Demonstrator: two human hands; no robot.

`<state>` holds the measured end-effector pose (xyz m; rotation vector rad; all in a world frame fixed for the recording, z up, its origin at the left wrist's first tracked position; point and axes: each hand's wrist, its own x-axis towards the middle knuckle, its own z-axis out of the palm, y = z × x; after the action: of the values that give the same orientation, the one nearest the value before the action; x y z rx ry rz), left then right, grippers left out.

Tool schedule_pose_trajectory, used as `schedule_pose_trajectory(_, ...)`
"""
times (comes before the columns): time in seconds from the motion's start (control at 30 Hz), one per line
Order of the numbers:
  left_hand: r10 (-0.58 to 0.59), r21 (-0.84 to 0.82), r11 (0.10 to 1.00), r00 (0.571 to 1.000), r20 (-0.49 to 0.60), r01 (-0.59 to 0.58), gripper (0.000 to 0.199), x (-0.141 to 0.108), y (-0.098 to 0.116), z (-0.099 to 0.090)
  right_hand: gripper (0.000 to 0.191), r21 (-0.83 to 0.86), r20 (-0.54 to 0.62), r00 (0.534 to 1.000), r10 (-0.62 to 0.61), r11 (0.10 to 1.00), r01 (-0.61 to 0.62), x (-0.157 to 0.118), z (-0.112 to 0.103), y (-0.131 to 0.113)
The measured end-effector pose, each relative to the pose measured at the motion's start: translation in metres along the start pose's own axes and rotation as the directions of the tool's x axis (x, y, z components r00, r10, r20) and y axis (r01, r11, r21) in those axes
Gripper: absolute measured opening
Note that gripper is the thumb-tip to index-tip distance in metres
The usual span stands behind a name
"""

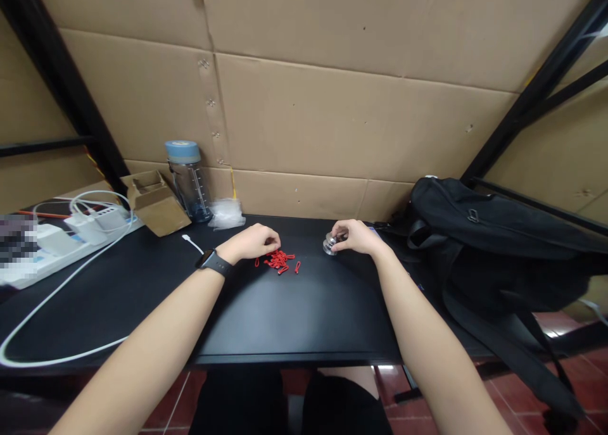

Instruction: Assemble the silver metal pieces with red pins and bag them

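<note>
A small pile of red cord loops (pixel 279 259) lies on the black table, with one loose loop (pixel 297 268) to its right. My left hand (pixel 256 241), wearing a black watch at the wrist, is at the pile's back left edge. Its fingers are curled and closed at the loops; whatever they may pinch is hidden. To the right of the loops, the fingers of my right hand (pixel 357 236) close around a small, shiny, round metal object (pixel 327 245) at the tabletop. It may be a little tin, but its kind is not clear.
A blue-lidded water bottle (pixel 192 188), an open cardboard box (pixel 159 204) and a clear plastic bag (pixel 227 214) stand at the back left. A power strip (pixel 71 239) and white cable (pixel 52 289) lie far left. A black backpack (pixel 503 245) fills the right side.
</note>
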<state>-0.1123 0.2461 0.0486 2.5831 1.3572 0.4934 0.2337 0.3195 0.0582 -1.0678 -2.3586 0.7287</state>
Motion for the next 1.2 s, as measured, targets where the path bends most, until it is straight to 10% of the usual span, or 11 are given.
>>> schedule_pose_trajectory(0.5,0.002,0.003,1.000,1.000,0.007,-0.002,0.025,0.000,-0.002,0.001,0.038,-0.018,0.027,0.999,-0.019,1.000,0.020,0.001,0.000,0.000)
schedule_pose_trajectory(0.73,0.000,0.005,1.000,1.000,0.010,0.000,0.023,0.000,-0.001,0.000,0.039,-0.291,-0.118,0.990,-0.078,0.956,0.040,0.007,0.005,0.013)
schedule_pose_trajectory(0.93,-0.002,0.006,1.000,1.000,0.008,0.002,0.023,0.001,-0.004,0.002,0.035,-0.350,0.082,0.994,0.069,0.936,-0.036,0.006,0.007,0.029)
schedule_pose_trajectory(1.2,0.005,-0.002,1.000,1.000,0.006,-0.005,0.025,0.000,-0.002,0.001,0.038,-0.299,-0.064,0.992,0.109,0.946,-0.124,0.007,0.002,0.035)
